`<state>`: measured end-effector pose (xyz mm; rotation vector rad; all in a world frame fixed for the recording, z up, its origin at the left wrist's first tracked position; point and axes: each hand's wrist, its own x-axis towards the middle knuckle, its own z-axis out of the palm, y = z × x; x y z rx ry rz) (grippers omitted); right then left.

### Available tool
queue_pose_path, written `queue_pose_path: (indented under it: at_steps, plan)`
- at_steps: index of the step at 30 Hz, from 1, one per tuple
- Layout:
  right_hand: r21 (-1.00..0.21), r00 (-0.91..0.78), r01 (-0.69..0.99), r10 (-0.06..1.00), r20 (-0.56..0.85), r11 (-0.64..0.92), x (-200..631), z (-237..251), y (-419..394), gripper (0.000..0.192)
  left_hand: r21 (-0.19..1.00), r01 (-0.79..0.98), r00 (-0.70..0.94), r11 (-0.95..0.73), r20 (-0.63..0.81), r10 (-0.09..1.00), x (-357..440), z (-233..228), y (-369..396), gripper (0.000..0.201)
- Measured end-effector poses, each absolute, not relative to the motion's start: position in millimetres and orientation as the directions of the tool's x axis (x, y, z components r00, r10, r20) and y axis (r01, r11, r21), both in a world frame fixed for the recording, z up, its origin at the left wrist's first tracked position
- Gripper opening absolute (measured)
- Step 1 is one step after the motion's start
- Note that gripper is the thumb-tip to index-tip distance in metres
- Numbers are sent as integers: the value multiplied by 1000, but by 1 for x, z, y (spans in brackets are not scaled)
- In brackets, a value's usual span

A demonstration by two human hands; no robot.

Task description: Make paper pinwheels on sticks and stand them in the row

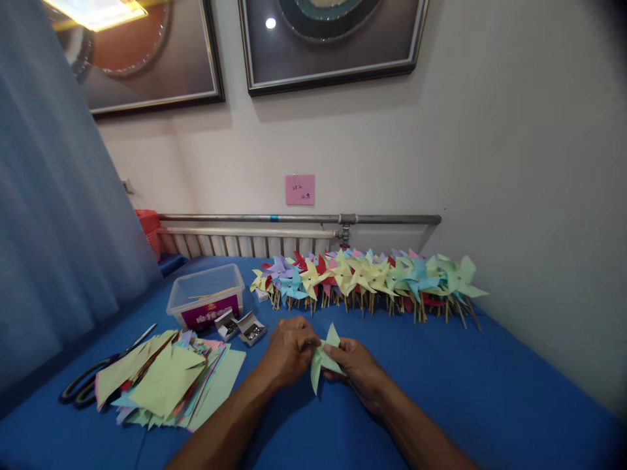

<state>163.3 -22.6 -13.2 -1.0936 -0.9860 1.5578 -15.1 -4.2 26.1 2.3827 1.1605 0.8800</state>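
A pale green paper pinwheel [323, 356] is held above the blue cloth, its pointed blades folded toward the middle. My right hand [360, 372] grips it from the right, thumb on top and fingers beneath. On its left side, my left hand [291, 349] is closed in a pinch that touches the paper; whatever lies between those fingertips is hidden. Left of my hands, two small open boxes [251, 330] hold shiny metal pieces, probably pins. A stack of cut coloured paper sheets [169, 378] lies at the lower left.
Many finished paper pinwheels [362, 277] on thin sticks stand along the back. A clear plastic tub [208, 294] contains a few sticks. Black-handled scissors [98, 372] lie beside the paper. Behind the table are a radiator [245, 243] and a metal pipe [392, 220]; a blue curtain [63, 196] hangs left.
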Motion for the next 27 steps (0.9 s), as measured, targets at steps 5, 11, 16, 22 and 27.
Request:
queue_pose_path:
  at_steps: [5, 11, 16, 22, 27]
  plan:
    - [-946, -126, -233, 971, -202, -227, 162, -10, -24, 28, 499, 621, 417, -605, 444, 793, -9, 22, -6, 24]
    - [-957, -97, -215, 980, -176, -193, 161, -13, -23, 28, 511, 615, 407, -600, 446, 797, -6, 18, -8, 23]
    - [-970, -35, -186, 988, -152, -156, 159, -16, -21, 34, 620, 540, 405, -569, 401, 822, -9, 24, -7, 27]
    - [-990, -43, -89, 993, -109, -113, 161, -22, -14, 39, 846, 396, 306, -357, 246, 920, -16, 27, 3, 15]
    - [-984, -11, -119, 992, -130, -130, 161, -30, -8, 48, 939, 315, 361, -135, 13, 933, -14, 19, 5, 23]
